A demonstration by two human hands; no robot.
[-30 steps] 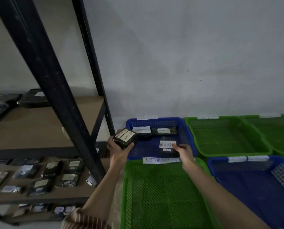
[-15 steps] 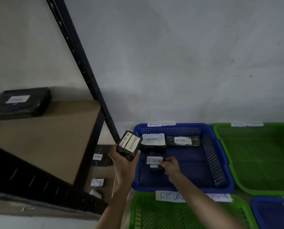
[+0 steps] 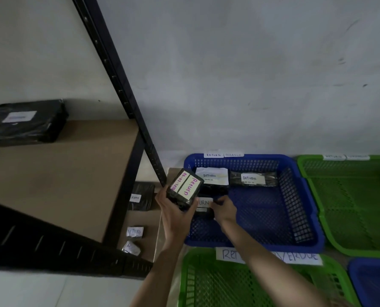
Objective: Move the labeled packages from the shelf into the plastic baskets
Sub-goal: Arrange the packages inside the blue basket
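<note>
My left hand (image 3: pixel 173 212) grips a black wrapped package (image 3: pixel 184 189) with a label reading "Return" in pink, held just left of the blue basket (image 3: pixel 304 218). My right hand (image 3: pixel 224 210) reaches into that basket and holds a small black package (image 3: pixel 203 204) labelled "RETURN" near the basket's left side. Two more labelled packages lie at the basket's back: one with a white label (image 3: pixel 212 176) and a flat black one (image 3: pixel 253 178). A large black package (image 3: pixel 25 120) sits on the upper shelf board (image 3: pixel 62 173).
A black shelf post (image 3: pixel 122 94) slants down beside my left hand. Small labelled packages (image 3: pixel 140 196) lie on the lower shelf. Green baskets stand to the right (image 3: pixel 350 207) and in front (image 3: pixel 228 284); another blue basket (image 3: pixel 372 282) is at the bottom right. Paper signs mark the basket rims.
The view has drawn closer to the blue basket. My right hand stays on the small package in the basket, and my left hand has brought its package a little nearer the basket's rim.
</note>
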